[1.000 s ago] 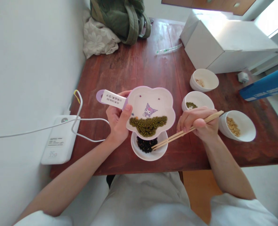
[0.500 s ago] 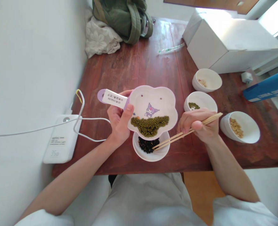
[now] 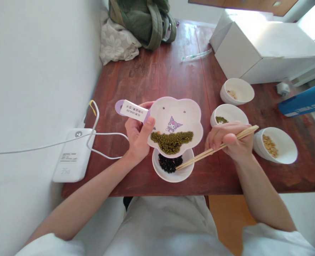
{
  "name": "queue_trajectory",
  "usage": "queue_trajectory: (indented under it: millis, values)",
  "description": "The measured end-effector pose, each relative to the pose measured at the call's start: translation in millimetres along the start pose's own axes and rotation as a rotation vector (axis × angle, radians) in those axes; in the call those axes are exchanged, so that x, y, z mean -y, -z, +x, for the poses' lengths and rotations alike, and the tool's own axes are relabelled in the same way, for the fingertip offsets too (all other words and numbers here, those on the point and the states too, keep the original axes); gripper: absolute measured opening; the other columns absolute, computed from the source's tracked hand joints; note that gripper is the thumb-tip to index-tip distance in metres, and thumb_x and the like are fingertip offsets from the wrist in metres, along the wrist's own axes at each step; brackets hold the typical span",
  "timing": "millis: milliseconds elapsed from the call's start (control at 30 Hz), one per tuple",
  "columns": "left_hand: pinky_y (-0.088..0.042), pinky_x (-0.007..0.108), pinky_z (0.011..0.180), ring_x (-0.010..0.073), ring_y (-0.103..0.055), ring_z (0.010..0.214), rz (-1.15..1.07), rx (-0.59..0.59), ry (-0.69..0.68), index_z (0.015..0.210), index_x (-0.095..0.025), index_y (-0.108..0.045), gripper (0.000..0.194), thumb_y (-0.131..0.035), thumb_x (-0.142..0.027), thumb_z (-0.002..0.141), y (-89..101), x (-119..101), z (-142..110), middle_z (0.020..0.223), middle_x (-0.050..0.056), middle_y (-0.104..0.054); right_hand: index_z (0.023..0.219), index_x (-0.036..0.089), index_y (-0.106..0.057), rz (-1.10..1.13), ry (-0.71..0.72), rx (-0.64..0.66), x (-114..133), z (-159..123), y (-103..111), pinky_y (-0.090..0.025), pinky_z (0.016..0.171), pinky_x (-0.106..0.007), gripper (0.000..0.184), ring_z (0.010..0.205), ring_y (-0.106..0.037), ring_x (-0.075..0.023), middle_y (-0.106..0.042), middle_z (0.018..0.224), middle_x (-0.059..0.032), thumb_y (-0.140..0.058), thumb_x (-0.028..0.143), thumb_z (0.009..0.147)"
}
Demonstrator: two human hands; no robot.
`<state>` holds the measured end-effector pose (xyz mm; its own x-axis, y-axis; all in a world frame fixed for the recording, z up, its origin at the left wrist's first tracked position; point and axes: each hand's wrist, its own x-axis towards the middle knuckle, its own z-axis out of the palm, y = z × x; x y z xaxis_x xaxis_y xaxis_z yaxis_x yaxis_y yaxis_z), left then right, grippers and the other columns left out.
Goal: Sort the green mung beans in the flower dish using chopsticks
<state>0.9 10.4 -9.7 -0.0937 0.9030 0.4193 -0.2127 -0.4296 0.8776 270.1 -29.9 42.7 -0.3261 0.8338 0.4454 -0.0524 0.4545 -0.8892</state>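
My left hand (image 3: 139, 137) grips a flower-shaped bowl (image 3: 182, 112) by its purple handle, which bears a white label. Green mung beans (image 3: 172, 141) are gathered along the near side of this tilted bowl. Beneath its near rim, and partly covered by it, stands a white bowl (image 3: 185, 176) of black beans (image 3: 169, 163). Closed around a pair of wooden chopsticks (image 3: 207, 153), my right hand (image 3: 229, 138) is to the right of the flower-shaped bowl. The chopstick tips are at the right edge of the black beans; I cannot tell whether a bean is between them.
On the right stand three white bowls: one with pale pieces (image 3: 249, 94), one with green beans (image 3: 236, 112), one with yellowish beans (image 3: 287, 145). A white box (image 3: 243, 53) and blue box (image 3: 307, 99) lie beyond. Left are a power bank (image 3: 72, 156) with cable and a backpack (image 3: 147, 21).
The chopsticks' tips have drawn slightly closer together in the black beans. The whole view has shifted a little; both hands keep their holds.
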Motion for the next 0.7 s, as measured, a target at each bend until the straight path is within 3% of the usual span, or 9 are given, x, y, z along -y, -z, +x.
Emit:
queue_trajectory:
  millis: [100,433,700]
  values:
    - [-0.060,0.029,0.071,0.0199,-0.072,0.086,-0.006,0.010,-0.001,0.129,-0.025,-0.080,0.044,-0.075,-0.059,0.101,0.6,0.3,-0.2,0.100,0.006,-0.077,0.067,0.018,-0.077,0.009,0.004,-0.013,1.9,-1.0,2.0,-0.051,0.045,-0.028,0.053,0.051,-0.072,-0.0198,-0.073,0.058,-0.0075,-0.071,0.052,0.107]
    - [-0.064,0.035,0.083,0.0243,-0.077,0.097,0.004,0.012,-0.014,0.129,-0.026,-0.080,0.048,-0.076,-0.063,0.100,-0.1,-2.5,0.9,0.107,0.008,-0.079,0.070,0.020,-0.078,-0.063,-0.006,0.044,6.9,-0.9,-0.9,-0.051,0.047,-0.029,0.051,0.053,-0.072,-0.0200,-0.072,0.060,-0.0074,-0.071,0.053,0.107]
    - [-0.061,0.031,0.072,0.0212,-0.075,0.088,0.033,0.015,-0.021,0.126,-0.025,-0.080,0.048,-0.077,-0.065,0.099,0.7,-1.6,1.9,0.108,0.007,-0.080,0.070,0.020,-0.078,-0.068,-0.029,-0.007,3.1,-4.0,2.1,-0.051,0.045,-0.030,0.051,0.054,-0.072,-0.0211,-0.071,0.059,-0.0068,-0.071,0.056,0.106]
